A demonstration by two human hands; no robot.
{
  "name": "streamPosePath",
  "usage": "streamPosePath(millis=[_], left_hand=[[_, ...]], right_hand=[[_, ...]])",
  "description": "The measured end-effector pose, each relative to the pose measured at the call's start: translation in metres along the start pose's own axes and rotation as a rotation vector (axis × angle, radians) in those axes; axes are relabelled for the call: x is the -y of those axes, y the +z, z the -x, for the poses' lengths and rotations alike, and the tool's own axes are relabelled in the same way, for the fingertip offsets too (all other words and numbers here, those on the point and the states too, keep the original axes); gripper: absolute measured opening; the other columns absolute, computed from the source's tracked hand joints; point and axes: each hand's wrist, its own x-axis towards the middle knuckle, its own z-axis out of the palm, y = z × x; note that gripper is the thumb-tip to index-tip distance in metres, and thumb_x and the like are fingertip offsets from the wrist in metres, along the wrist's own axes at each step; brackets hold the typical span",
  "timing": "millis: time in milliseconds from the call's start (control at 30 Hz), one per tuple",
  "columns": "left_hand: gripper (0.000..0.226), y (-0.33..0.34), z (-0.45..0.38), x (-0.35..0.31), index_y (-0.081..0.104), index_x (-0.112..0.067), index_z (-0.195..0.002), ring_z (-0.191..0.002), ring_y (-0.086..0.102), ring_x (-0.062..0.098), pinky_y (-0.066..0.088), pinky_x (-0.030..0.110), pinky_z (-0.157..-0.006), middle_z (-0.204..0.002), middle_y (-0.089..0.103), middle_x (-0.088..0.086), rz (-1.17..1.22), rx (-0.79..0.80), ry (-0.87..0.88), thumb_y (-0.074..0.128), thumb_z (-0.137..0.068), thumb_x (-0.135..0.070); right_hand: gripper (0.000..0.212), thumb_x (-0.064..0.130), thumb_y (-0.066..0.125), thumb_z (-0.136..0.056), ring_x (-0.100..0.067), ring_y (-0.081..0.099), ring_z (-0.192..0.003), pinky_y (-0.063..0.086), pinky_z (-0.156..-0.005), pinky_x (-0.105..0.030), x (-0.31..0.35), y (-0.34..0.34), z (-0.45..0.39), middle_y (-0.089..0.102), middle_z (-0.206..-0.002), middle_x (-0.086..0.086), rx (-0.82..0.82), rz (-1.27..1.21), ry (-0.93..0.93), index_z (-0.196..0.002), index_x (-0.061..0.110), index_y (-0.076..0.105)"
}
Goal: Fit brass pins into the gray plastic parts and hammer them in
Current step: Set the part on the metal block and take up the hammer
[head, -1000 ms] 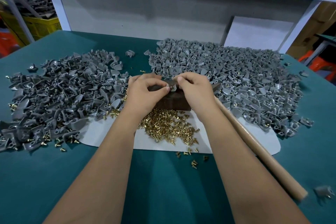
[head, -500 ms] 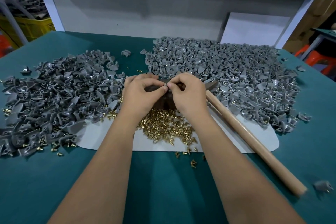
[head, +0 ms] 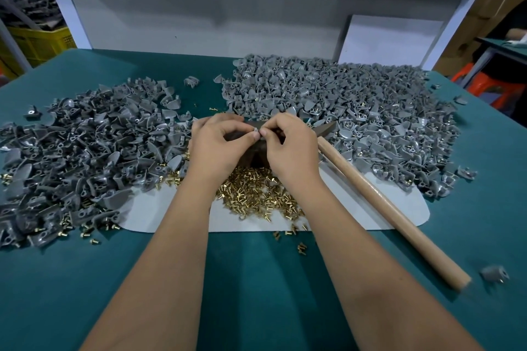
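Both hands, left hand [head: 219, 145] and right hand [head: 288, 145], have stayed mid-worktop, fingertips pinching one small gray plastic part [head: 256, 131], pin fitting likely unfinished.

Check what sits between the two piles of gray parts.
Head view: both hands, left and right, pinch a small gray part over a dark block. Nearer the person lies a heap of brass pins; farther back, bare green tabletop.

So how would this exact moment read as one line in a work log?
step: fitting pin | both hands pinch gray part over block | hammer lies idle
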Motion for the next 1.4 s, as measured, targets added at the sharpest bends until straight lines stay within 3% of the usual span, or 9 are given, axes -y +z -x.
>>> streamPosePath(millis=[233, 333, 467, 567, 767, 900, 1067, 1267, 1400], left_hand=[[0.007, 0.0, -0.001, -0.002, 0.069, -0.043, -0.084, -0.121, 0.033, 0.02, 0.028, 0.042, -0.107, -0.108, 0.061, -0.017, 0.011, 0.007, -0.007, 0.073, -0.085, -0.037], [0.007, 0.0, -0.001, -0.004, 0.069, -0.042, -0.083, -0.122, 0.032, 0.018, 0.028, 0.045, -0.109, -0.111, 0.062, -0.018, 0.046, 0.016, -0.037, 0.072, -0.086, -0.037], [0.003, -0.001, 0.001, -0.005, 0.071, -0.039, -0.088, -0.121, 0.033, 0.018, 0.029, 0.039, -0.106, -0.115, 0.062, -0.016, 0.049, 0.019, -0.05, 0.071, -0.087, -0.036], [0.003, -0.001, 0.002, -0.006, 0.072, -0.038, -0.09, -0.122, 0.033, 0.019, 0.028, 0.034, -0.101, -0.115, 0.062, -0.016, 0.03, 0.014, -0.05, 0.071, -0.087, -0.036], [0.004, 0.002, 0.011, -0.007, 0.071, -0.039, -0.091, -0.122, 0.037, 0.02, 0.03, 0.037, -0.102, -0.118, 0.065, -0.013, -0.085, -0.041, -0.029, 0.07, -0.087, -0.038], [0.009, 0.005, 0.015, -0.01, 0.073, -0.034, -0.093, -0.118, 0.039, 0.019, 0.028, 0.033, -0.095, -0.116, 0.066, -0.016, -0.164, -0.105, -0.001, 0.067, -0.088, -0.036], [0.006, 0.004, 0.015, -0.01, 0.073, -0.035, -0.091, -0.121, 0.041, 0.019, 0.032, 0.04, -0.105, -0.113, 0.067, -0.017, -0.16, -0.115, -0.005, 0.069, -0.088, -0.036], [0.006, 0.005, 0.016, -0.009, 0.076, -0.034, -0.089, -0.123, 0.043, 0.017, 0.032, 0.047, -0.107, -0.109, 0.068, -0.019, -0.123, -0.128, -0.019, 0.071, -0.086, -0.035], [0.006, 0.004, 0.016, -0.009, 0.075, -0.036, -0.09, -0.125, 0.041, 0.017, 0.031, 0.046, -0.108, -0.113, 0.067, -0.019, -0.124, -0.122, -0.041, 0.07, -0.086, -0.036]], right_hand=[[0.016, 0.014, 0.064, -0.089, 0.003, 0.053, -0.083, 0.041, -0.073, -0.011, 0.009, -0.017, -0.006, 0.062, -0.094, 0.013, 0.109, -0.079, 0.101, -0.103, 0.02, 0.071], [0.018, 0.018, 0.058, -0.093, 0.005, 0.055, -0.076, 0.044, -0.061, -0.014, 0.006, -0.046, -0.006, 0.064, -0.1, 0.013, 0.036, -0.059, 0.209, -0.108, 0.025, 0.066], [0.026, 0.032, 0.046, -0.097, -0.021, 0.05, -0.064, 0.035, -0.053, -0.025, -0.018, -0.089, 0.012, 0.053, -0.076, -0.001, 0.002, 0.712, 0.237, -0.083, 0.015, 0.06], [0.033, 0.043, 0.045, -0.098, -0.026, 0.044, -0.069, 0.033, -0.059, -0.03, -0.026, -0.095, 0.03, 0.044, -0.075, -0.003, 0.212, 0.897, 0.342, -0.083, 0.014, 0.054], [0.028, 0.029, 0.053, -0.097, -0.019, 0.043, -0.055, 0.026, -0.048, -0.027, -0.022, -0.092, 0.029, 0.048, -0.068, 0.0, 0.232, 0.695, 0.325, -0.077, 0.012, 0.041], [0.018, 0.028, 0.054, -0.095, -0.012, 0.044, -0.055, 0.025, -0.045, -0.027, -0.003, -0.098, 0.015, 0.048, -0.068, 0.004, 0.124, 0.49, 0.297, -0.095, 0.013, 0.044], [0.042, 0.033, 0.05, -0.096, -0.015, 0.059, -0.075, 0.047, -0.062, -0.03, 0.027, -0.107, 0.009, 0.064, -0.097, 0.013, 0.162, 0.33, 0.173, -0.134, 0.051, 0.044], [0.057, 0.029, 0.047, -0.098, -0.016, 0.061, -0.065, 0.052, -0.054, -0.028, 0.037, -0.098, 0.019, 0.073, -0.093, 0.009, 0.083, 0.542, -0.102, -0.137, 0.064, 0.024], [0.054, 0.03, 0.048, -0.098, -0.017, 0.054, -0.059, 0.035, -0.043, -0.021, 0.033, -0.096, 0.02, 0.072, -0.086, 0.006, 0.141, 0.64, -0.112, -0.139, 0.06, 0.027]])
